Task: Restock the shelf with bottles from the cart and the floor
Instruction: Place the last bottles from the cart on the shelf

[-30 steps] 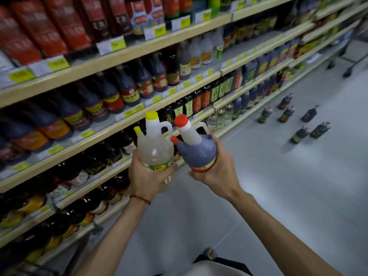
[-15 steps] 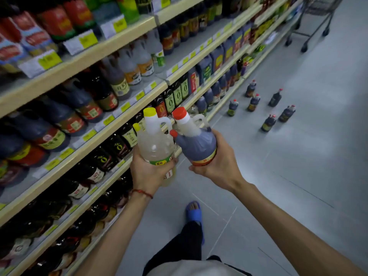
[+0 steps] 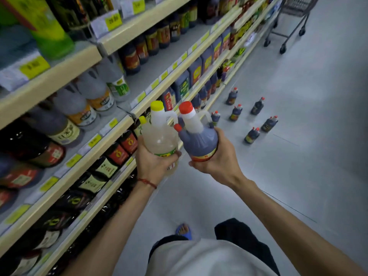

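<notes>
The person is standing in the aisle with both hands full: the left hand (image 3: 153, 166) is gripping a clear plastic jug of pale liquid with a yellow cap (image 3: 159, 139) round its belly, and the right hand (image 3: 218, 162) is curling up from below round a dark plastic jug with a red cap and a red-banded label (image 3: 199, 144) — the two jugs appear to be touching at the shoulders, just beside the cream-edged shelving (image 3: 143, 22). Neither is resting on a shelf yet. The job is looking well short of done: about six small dark red-capped bottles (image 3: 236, 113) are standing on the grey floor (image 3: 308, 146) further along, and a wire cart (image 3: 294, 8) is waiting beyond them, its load hidden — a bare stretch of the middle shelf is showing room for stock
</notes>
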`<state>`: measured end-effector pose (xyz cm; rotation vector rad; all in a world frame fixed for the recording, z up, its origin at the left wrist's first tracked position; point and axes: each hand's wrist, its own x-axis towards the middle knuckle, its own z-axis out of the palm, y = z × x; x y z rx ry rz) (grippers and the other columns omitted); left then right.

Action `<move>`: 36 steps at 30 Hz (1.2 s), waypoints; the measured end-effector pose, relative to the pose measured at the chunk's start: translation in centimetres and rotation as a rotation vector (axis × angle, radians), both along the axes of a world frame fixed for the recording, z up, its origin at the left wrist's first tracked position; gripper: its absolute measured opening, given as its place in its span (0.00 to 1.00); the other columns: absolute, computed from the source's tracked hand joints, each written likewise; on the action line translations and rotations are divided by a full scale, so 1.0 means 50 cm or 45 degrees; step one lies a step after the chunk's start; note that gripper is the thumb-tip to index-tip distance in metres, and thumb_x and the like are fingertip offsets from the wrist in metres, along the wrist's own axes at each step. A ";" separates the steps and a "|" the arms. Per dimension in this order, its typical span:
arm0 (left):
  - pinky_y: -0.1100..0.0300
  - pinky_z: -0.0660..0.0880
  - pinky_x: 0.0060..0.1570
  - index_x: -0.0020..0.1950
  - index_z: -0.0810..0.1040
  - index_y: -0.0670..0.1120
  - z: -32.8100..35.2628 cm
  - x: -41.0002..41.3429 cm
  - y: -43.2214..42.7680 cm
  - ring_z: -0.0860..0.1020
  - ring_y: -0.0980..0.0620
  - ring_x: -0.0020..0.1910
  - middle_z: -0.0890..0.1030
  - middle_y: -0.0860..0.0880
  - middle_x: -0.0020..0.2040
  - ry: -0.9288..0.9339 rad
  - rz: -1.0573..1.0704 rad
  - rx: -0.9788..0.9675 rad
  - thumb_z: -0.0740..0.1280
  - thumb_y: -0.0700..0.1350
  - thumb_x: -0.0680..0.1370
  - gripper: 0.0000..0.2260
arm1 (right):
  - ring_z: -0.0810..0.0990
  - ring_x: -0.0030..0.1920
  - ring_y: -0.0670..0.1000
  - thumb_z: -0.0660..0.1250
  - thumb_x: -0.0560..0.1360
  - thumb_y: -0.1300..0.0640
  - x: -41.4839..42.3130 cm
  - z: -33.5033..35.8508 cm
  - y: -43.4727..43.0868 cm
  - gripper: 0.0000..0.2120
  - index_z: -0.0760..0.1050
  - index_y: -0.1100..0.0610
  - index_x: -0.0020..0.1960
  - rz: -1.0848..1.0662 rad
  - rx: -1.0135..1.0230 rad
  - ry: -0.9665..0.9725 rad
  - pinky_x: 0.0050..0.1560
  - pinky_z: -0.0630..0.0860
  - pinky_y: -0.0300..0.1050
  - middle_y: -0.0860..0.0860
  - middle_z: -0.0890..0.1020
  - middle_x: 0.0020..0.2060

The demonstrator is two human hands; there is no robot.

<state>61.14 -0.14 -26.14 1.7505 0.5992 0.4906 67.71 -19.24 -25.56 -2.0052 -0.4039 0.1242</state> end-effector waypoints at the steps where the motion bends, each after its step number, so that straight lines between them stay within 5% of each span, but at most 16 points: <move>1: 0.60 0.81 0.49 0.63 0.70 0.48 -0.005 0.032 0.002 0.80 0.63 0.49 0.80 0.54 0.53 0.003 0.001 -0.007 0.85 0.43 0.56 0.40 | 0.82 0.55 0.42 0.88 0.56 0.50 0.030 -0.006 0.001 0.45 0.69 0.44 0.67 -0.002 0.009 0.004 0.54 0.80 0.38 0.39 0.80 0.59; 7: 0.72 0.75 0.42 0.63 0.72 0.44 -0.029 0.204 0.003 0.80 0.68 0.45 0.82 0.50 0.54 0.045 0.119 0.006 0.87 0.41 0.55 0.40 | 0.81 0.54 0.37 0.86 0.56 0.47 0.232 -0.032 0.000 0.43 0.70 0.44 0.66 0.119 0.020 -0.016 0.51 0.77 0.32 0.38 0.81 0.56; 11: 0.60 0.80 0.46 0.62 0.73 0.41 -0.021 0.296 -0.026 0.82 0.52 0.50 0.82 0.45 0.54 0.063 0.306 0.010 0.82 0.45 0.54 0.39 | 0.83 0.57 0.48 0.86 0.58 0.52 0.388 -0.045 0.004 0.43 0.72 0.52 0.69 0.263 0.104 0.028 0.55 0.83 0.53 0.46 0.83 0.60; 14: 0.52 0.81 0.49 0.63 0.73 0.41 -0.007 0.358 -0.054 0.83 0.46 0.52 0.83 0.44 0.55 0.036 0.469 -0.007 0.82 0.48 0.53 0.40 | 0.83 0.53 0.40 0.85 0.57 0.49 0.495 -0.031 0.012 0.40 0.71 0.41 0.64 0.402 0.093 0.061 0.49 0.83 0.41 0.34 0.82 0.55; 18: 0.59 0.79 0.48 0.61 0.73 0.46 0.006 0.417 -0.074 0.82 0.52 0.51 0.83 0.48 0.55 0.013 0.669 -0.017 0.82 0.55 0.50 0.42 | 0.82 0.49 0.36 0.86 0.56 0.52 0.620 -0.022 0.031 0.38 0.70 0.39 0.60 0.521 0.065 0.076 0.40 0.79 0.31 0.27 0.81 0.49; 24: 0.63 0.79 0.49 0.62 0.74 0.50 0.000 0.468 -0.063 0.82 0.60 0.52 0.83 0.53 0.56 0.025 0.887 0.001 0.83 0.57 0.51 0.42 | 0.81 0.53 0.37 0.89 0.55 0.49 0.708 -0.026 0.098 0.44 0.70 0.45 0.65 0.629 0.064 0.138 0.46 0.80 0.34 0.37 0.81 0.54; 30: 0.51 0.81 0.53 0.62 0.73 0.47 -0.026 0.497 -0.001 0.82 0.51 0.55 0.82 0.51 0.56 -0.008 0.942 0.036 0.83 0.58 0.54 0.41 | 0.78 0.53 0.29 0.88 0.55 0.48 0.733 -0.035 0.170 0.44 0.68 0.45 0.64 0.731 0.042 0.122 0.44 0.75 0.23 0.28 0.79 0.50; 36: 0.65 0.79 0.47 0.60 0.72 0.51 -0.039 0.520 0.075 0.81 0.62 0.51 0.81 0.56 0.53 0.003 0.972 0.122 0.82 0.57 0.55 0.38 | 0.79 0.54 0.33 0.89 0.56 0.50 0.755 -0.046 0.251 0.47 0.68 0.48 0.67 0.747 0.045 0.082 0.48 0.77 0.24 0.37 0.79 0.56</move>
